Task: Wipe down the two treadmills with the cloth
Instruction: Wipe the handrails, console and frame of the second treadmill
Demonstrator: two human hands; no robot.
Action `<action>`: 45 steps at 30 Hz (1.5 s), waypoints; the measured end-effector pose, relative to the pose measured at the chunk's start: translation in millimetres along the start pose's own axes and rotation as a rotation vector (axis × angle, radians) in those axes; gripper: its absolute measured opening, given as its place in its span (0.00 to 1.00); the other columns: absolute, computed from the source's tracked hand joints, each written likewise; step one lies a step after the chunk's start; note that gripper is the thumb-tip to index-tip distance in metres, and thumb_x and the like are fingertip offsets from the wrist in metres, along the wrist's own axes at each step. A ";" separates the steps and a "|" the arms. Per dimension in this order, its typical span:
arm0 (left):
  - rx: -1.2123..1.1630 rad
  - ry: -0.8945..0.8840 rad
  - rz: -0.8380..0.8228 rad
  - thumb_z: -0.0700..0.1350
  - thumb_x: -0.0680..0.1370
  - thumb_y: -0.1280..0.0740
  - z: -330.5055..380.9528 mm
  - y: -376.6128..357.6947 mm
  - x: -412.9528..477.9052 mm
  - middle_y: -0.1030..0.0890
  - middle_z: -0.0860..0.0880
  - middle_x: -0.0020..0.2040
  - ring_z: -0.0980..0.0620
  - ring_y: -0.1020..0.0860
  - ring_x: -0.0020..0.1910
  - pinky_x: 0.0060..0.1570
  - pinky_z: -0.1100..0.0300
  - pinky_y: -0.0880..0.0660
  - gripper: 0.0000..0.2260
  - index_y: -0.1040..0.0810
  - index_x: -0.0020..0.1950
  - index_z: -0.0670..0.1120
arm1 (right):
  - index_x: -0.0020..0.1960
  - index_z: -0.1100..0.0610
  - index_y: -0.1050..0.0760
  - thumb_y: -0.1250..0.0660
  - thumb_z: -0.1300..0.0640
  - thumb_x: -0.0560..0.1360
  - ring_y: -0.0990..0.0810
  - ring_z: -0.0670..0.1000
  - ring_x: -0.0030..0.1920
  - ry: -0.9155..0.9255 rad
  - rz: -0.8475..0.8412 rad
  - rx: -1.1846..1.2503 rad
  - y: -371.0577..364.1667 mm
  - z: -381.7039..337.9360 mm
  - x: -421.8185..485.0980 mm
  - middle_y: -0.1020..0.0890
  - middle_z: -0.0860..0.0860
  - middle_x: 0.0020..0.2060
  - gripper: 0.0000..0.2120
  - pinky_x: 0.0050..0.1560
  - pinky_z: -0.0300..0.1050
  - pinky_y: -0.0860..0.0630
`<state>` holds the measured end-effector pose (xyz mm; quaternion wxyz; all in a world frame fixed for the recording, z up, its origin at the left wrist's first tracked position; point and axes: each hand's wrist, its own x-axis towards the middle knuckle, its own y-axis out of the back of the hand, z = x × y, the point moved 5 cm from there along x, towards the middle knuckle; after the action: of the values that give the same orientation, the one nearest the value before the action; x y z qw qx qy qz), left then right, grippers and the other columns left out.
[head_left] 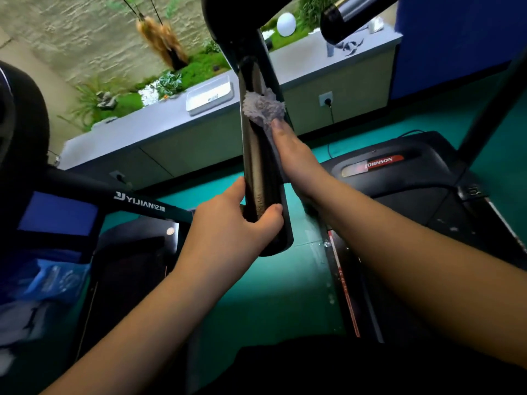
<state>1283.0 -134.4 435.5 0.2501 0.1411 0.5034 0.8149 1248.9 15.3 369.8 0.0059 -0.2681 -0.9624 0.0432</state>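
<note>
A black treadmill handrail runs down the middle of the view toward me. My left hand grips its near end, thumb over the top. My right hand lies along the rail's right side and presses a grey-lilac cloth against it, fingers wrapped round the cloth. The rail belongs to the right treadmill, a black one with a red Johnson label on its motor cover. The left treadmill is black too, with a Yijian logo on its bar.
A green floor lies between the two machines. Behind them runs a grey counter with a white tray, plants and a white globe lamp. A second handrail end hangs at the top right. A power cord runs from a wall socket.
</note>
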 end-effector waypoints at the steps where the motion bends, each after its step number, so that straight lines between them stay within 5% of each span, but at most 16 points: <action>1: -0.008 0.004 -0.002 0.59 0.69 0.37 -0.4 -0.1 0.1 0.22 0.55 0.26 0.58 0.23 0.31 0.31 0.63 0.31 0.14 0.25 0.53 0.59 | 0.75 0.55 0.38 0.51 0.51 0.84 0.35 0.47 0.71 -0.008 -0.008 -0.011 -0.6 -0.8 11.3 0.32 0.51 0.71 0.21 0.53 0.24 0.39; 3: -0.024 -0.001 0.001 0.59 0.69 0.36 -1.6 -0.6 0.4 0.20 0.54 0.28 0.58 0.21 0.33 0.33 0.63 0.29 0.11 0.26 0.50 0.60 | 0.74 0.56 0.37 0.51 0.49 0.84 0.32 0.46 0.67 -0.037 -0.022 -0.007 -1.1 0.8 33.8 0.29 0.49 0.67 0.22 0.54 0.23 0.36; 8: -0.017 -0.030 0.002 0.60 0.67 0.38 -2.7 -1.5 1.2 0.20 0.54 0.30 0.56 0.22 0.33 0.37 0.58 0.24 0.18 0.25 0.55 0.57 | 0.75 0.58 0.37 0.50 0.42 0.82 0.30 0.54 0.69 -0.172 -0.050 0.090 -2.0 3.0 82.6 0.30 0.54 0.70 0.28 0.69 0.47 0.34; 11: -0.039 -0.023 0.000 0.61 0.69 0.37 -3.7 -1.0 1.0 0.20 0.56 0.31 0.60 0.22 0.35 0.36 0.67 0.27 0.17 0.26 0.55 0.59 | 0.75 0.54 0.39 0.51 0.37 0.79 0.30 0.55 0.68 -0.197 -0.052 0.055 -5.7 -4.9 107.3 0.30 0.54 0.71 0.31 0.70 0.54 0.34; 13: -0.051 -0.018 -0.008 0.60 0.68 0.37 -3.7 -1.1 1.3 0.19 0.58 0.32 0.61 0.22 0.36 0.36 0.69 0.27 0.17 0.26 0.55 0.60 | 0.75 0.53 0.38 0.51 0.39 0.79 0.28 0.54 0.66 -0.173 -0.032 0.038 -5.3 -6.5 125.3 0.29 0.54 0.69 0.29 0.67 0.52 0.32; 16: -0.041 -0.020 -0.021 0.61 0.67 0.38 -2.6 -1.8 1.1 0.18 0.57 0.35 0.60 0.20 0.37 0.42 0.59 0.23 0.19 0.27 0.56 0.60 | 0.72 0.56 0.34 0.51 0.44 0.82 0.26 0.52 0.59 -0.131 -0.004 0.033 -1.0 -18.5 134.0 0.26 0.52 0.63 0.24 0.57 0.44 0.30; 21: -0.042 -0.035 -0.018 0.61 0.66 0.39 -4.3 -2.8 0.9 0.18 0.57 0.35 0.59 0.20 0.37 0.42 0.55 0.22 0.20 0.28 0.57 0.60 | 0.74 0.54 0.36 0.52 0.34 0.77 0.27 0.56 0.65 -0.179 -0.009 0.098 -2.9 -3.8 136.7 0.28 0.55 0.69 0.33 0.67 0.55 0.31; 24: -0.027 -0.038 0.003 0.62 0.67 0.40 -3.9 -2.2 0.3 0.21 0.55 0.31 0.56 0.22 0.35 0.38 0.56 0.24 0.21 0.28 0.58 0.60 | 0.73 0.54 0.35 0.54 0.30 0.74 0.26 0.56 0.64 -0.210 0.018 0.100 -1.7 0.7 121.7 0.26 0.55 0.67 0.38 0.65 0.55 0.28; 30: 0.005 -0.036 0.045 0.58 0.70 0.38 -5.4 -2.8 0.6 0.28 0.54 0.25 0.56 0.27 0.29 0.29 0.60 0.36 0.15 0.26 0.56 0.58 | 0.68 0.59 0.29 0.52 0.38 0.81 0.23 0.54 0.58 -0.247 0.037 0.124 -3.3 9.4 47.4 0.23 0.56 0.60 0.30 0.57 0.44 0.26; 34: 0.038 -0.075 0.046 0.59 0.70 0.40 -4.9 -2.2 0.8 0.26 0.53 0.26 0.56 0.26 0.31 0.29 0.60 0.36 0.15 0.26 0.54 0.57 | 0.69 0.61 0.30 0.49 0.50 0.83 0.25 0.49 0.58 -0.219 0.061 0.113 -1.2 17.1 -13.0 0.24 0.52 0.59 0.21 0.52 0.36 0.30; 39: 0.050 -0.094 0.060 0.63 0.70 0.41 -10.0 -5.6 4.5 0.19 0.50 0.34 0.48 0.21 0.40 0.39 0.55 0.26 0.19 0.25 0.55 0.55 | 0.67 0.57 0.29 0.48 0.52 0.83 0.24 0.54 0.63 -0.255 0.063 0.144 -7.3 25.4 -85.3 0.23 0.56 0.63 0.18 0.67 0.49 0.30; 42: 0.015 -0.086 0.066 0.64 0.67 0.44 -13.2 -6.7 5.6 0.19 0.51 0.33 0.48 0.20 0.39 0.42 0.51 0.22 0.19 0.24 0.48 0.55 | 0.65 0.60 0.29 0.45 0.57 0.82 0.22 0.49 0.54 -0.291 0.078 0.164 -4.2 25.7 -120.3 0.23 0.57 0.61 0.15 0.49 0.30 0.29; 45: -0.002 -0.077 0.072 0.63 0.68 0.43 -13.3 -6.4 4.2 0.19 0.52 0.34 0.48 0.21 0.39 0.41 0.52 0.22 0.17 0.24 0.45 0.54 | 0.63 0.59 0.27 0.47 0.54 0.83 0.25 0.37 0.37 -0.316 0.124 0.232 -2.6 27.1 -150.8 0.24 0.50 0.50 0.15 0.30 0.22 0.32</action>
<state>1274.8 -139.7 423.7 0.2401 0.1902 0.4869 0.8180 1375.7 -67.0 344.8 -0.1172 -0.3143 -0.9216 0.1955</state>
